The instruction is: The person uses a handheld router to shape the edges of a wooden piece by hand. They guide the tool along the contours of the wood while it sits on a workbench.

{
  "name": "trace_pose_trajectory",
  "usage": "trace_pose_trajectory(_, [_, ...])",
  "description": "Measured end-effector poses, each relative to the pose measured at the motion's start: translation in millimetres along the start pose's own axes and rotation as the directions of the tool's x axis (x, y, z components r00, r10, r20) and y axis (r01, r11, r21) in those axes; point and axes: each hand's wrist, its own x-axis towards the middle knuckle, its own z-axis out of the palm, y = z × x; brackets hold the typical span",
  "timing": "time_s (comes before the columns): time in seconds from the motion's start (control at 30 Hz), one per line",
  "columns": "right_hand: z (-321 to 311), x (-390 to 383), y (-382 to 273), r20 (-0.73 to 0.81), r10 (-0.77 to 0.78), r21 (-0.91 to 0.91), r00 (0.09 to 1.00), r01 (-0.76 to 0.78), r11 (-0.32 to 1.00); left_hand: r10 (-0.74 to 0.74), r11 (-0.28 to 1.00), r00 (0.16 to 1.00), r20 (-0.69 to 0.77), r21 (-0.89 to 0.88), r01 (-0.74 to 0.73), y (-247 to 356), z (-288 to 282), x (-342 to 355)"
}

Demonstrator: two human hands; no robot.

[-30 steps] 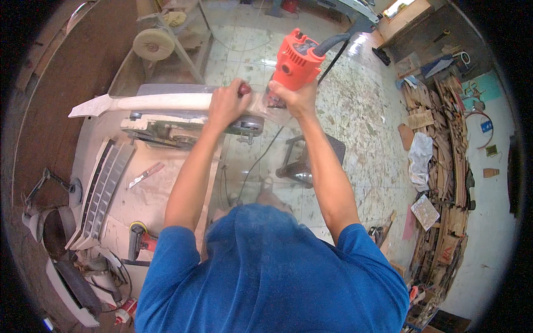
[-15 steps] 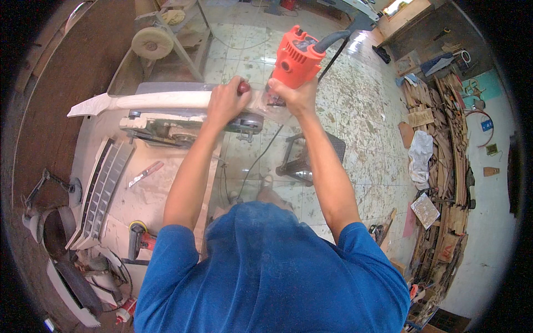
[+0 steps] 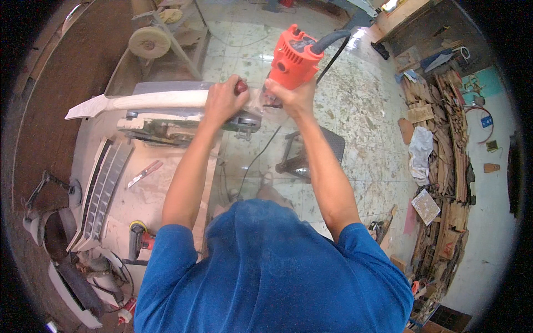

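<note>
An orange trim router (image 3: 294, 60) stands over the right end of a pale wooden guitar neck (image 3: 161, 100). My right hand (image 3: 294, 99) grips its lower body, just above a clear base plate. My left hand (image 3: 224, 102) is closed round the dark red knob (image 3: 240, 87) beside the router, resting over the neck. The neck lies crosswise, its headstock pointing left. Beneath and nearer to me is a dusty belt-sander-like machine (image 3: 183, 126) with a roller at its right end. The router's bit and the cut are hidden by my right hand and the base.
A black cable (image 3: 337, 58) trails from the router. A dusty bench (image 3: 172, 194) bears a slotted radius-type block (image 3: 102, 194), a small knife-like tool (image 3: 145, 173) and a sander (image 3: 139, 240). A dark stool (image 3: 327, 152) stands below; stacked wood (image 3: 444, 150) lines the right wall.
The whole view has shifted slightly left. Both hands keep their grip, and the router stays at nearly the same spot on the neck.
</note>
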Motion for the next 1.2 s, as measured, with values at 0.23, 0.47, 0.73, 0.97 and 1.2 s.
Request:
trace_pose_trajectory(0.23, [0.7, -4.6, 1.1, -0.032, -0.022, -0.024, 0.999, 0.022, 0.999, -0.005, 1.0, 1.0, -0.005, -0.006, 0.005, 4.9, -1.0, -0.6])
trace_pose_trajectory(0.47, [0.9, -8.2, -1.3, -0.023, -0.025, -0.075, 0.999, 0.023, 0.997, -0.001, 1.0, 1.0, 0.011, 0.026, 0.001, 0.8, -0.1, -0.7])
trace_pose_trajectory(0.73, [4.6, -13.0, -5.6, -0.054, -0.019, -0.051, 0.998, 0.016, 0.999, 0.002, 0.999, 0.999, 0.04, 0.045, -0.004, 4.6, -2.8, 0.6])
trace_pose_trajectory(0.97, [3.2, -14.7, 0.8, -0.064, 0.013, -0.076, 0.998, -0.018, 0.997, 0.011, 1.0, 0.998, 0.061, 0.009, -0.012, 6.6, -5.5, 1.3])
trace_pose_trajectory(1.2, [2.9, -15.6, 0.2, -0.062, 0.028, -0.082, 0.998, -0.033, 0.996, 0.01, 1.0, 0.997, 0.08, 0.029, -0.012, -1.4, -2.1, 2.0])
